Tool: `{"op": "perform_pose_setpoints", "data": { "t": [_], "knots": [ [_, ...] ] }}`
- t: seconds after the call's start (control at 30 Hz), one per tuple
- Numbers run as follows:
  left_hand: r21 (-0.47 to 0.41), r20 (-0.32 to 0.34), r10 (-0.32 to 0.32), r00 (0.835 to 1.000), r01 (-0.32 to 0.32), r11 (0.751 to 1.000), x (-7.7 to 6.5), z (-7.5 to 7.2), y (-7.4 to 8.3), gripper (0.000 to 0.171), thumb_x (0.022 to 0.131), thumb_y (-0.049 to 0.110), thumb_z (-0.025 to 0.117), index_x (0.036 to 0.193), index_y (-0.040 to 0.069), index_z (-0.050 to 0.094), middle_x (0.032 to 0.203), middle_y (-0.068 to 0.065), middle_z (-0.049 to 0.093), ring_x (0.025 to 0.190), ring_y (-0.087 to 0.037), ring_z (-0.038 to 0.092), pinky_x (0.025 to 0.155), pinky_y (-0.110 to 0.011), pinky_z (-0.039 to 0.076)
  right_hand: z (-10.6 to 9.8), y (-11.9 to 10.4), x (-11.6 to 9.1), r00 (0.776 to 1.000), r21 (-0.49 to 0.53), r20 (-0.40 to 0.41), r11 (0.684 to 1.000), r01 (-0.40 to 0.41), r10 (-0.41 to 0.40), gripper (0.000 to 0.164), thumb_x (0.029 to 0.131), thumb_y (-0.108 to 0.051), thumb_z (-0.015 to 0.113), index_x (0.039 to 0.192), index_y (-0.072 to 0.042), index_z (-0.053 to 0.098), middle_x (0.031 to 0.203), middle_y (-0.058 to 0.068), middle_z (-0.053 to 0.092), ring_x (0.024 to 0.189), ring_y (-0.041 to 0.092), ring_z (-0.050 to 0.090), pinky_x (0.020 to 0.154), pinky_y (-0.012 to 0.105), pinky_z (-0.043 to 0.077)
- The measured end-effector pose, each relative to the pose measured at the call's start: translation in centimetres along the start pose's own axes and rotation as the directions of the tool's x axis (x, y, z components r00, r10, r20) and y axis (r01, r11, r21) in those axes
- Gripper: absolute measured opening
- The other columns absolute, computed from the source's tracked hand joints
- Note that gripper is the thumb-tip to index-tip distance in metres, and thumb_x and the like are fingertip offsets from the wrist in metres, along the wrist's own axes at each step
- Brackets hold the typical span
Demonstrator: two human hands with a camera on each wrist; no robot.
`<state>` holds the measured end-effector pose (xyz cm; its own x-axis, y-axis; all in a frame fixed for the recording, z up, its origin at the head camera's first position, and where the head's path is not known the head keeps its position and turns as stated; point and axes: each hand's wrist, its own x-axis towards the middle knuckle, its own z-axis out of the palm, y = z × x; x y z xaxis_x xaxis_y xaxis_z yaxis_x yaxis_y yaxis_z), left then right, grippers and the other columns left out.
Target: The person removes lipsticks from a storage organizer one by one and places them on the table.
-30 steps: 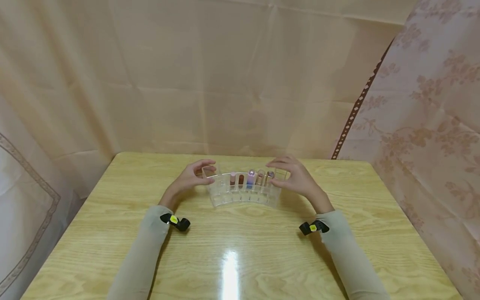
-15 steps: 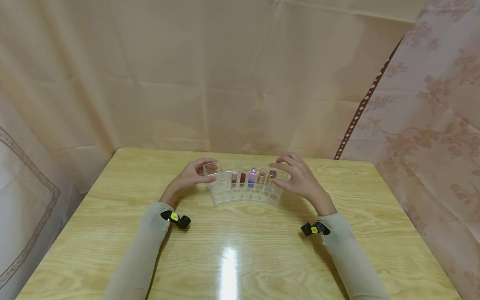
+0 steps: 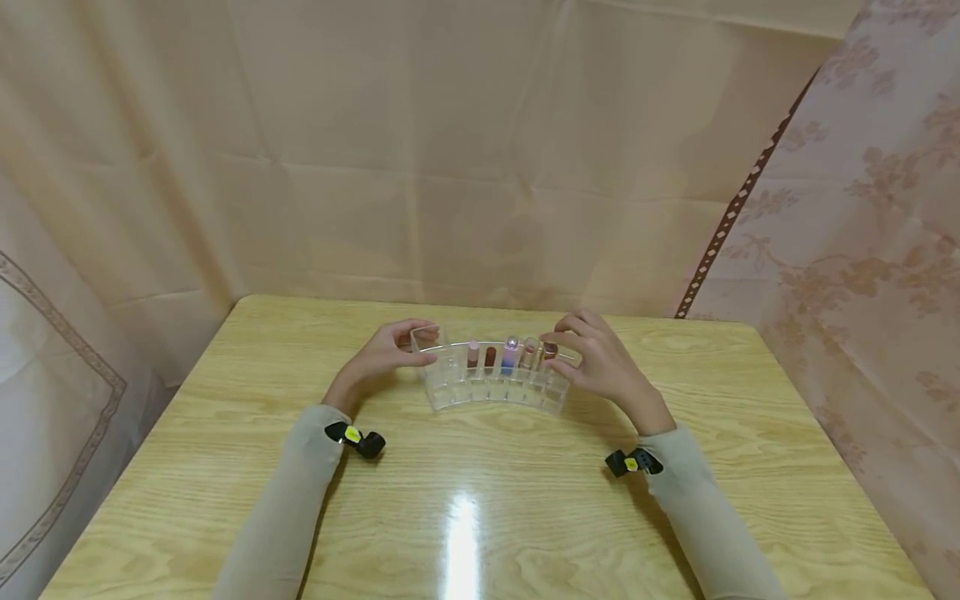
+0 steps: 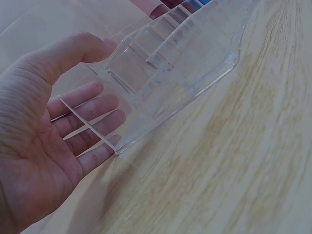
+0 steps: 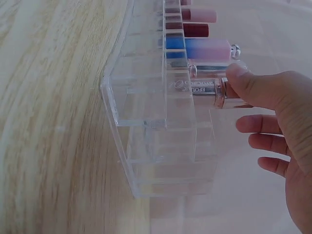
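Right wrist view: the right hand (image 5: pixel 292 112) pinches the lowest tube (image 5: pixel 207 88), its long axis running leftward into the clear rack (image 5: pixel 141 95) the left hand (image 3: pixel 381 350) grips.

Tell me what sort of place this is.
Probably a curtained-off recording setup: plain beige cloth hangs behind a wood-grain table, floral fabric hangs at the right, and both sleeves bear small black devices.

Holder (image 3: pixel 495 393) clear; end tube (image 5: pixel 208 88) — rosy, silvery; two-tone tube (image 5: pixel 209 49) — blue fading to pink.
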<state>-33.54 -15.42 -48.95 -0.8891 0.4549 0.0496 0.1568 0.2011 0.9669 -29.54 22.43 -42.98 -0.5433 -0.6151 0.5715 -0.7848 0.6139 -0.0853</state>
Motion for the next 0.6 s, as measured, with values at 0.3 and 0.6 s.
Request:
{"op": "perform_pose_setpoints", "data": {
  "t": [0.3, 0.6],
  "knots": [
    [0.014, -0.015, -0.021, 1.0, 0.021, 1.0, -0.09, 0.14, 0.22, 0.058, 0.089, 0.016, 0.08, 0.142, 0.005, 0.056, 0.14, -0.017, 0.063, 0.129, -0.034, 0.058, 0.108, -0.044, 0.047, 0.28, 0.14, -0.06, 1.0, -0.015, -0.023, 1.0, 0.013, -0.013, 0.03, 0.08, -0.023, 0.086, 0.103, -0.005, 0.078, 0.094, 0.01, 0.068, 0.092, 0.027, 0.054, 0.079, 0.041, 0.045],
    [0.018, -0.048, -0.028, 0.998, 0.029, 0.999, -0.32, 0.41, 0.52, 0.055, 0.089, 0.015, 0.08, 0.138, 0.004, 0.059, 0.14, -0.016, 0.063, 0.129, -0.035, 0.059, 0.109, -0.048, 0.046, 0.39, -0.09, 0.14, 0.999, -0.042, -0.025, 0.999, 0.028, -0.029, 0.03, 0.082, -0.024, 0.085, 0.102, -0.004, 0.078, 0.093, 0.01, 0.067, 0.09, 0.027, 0.053, 0.08, 0.041, 0.044]
  ]
}}
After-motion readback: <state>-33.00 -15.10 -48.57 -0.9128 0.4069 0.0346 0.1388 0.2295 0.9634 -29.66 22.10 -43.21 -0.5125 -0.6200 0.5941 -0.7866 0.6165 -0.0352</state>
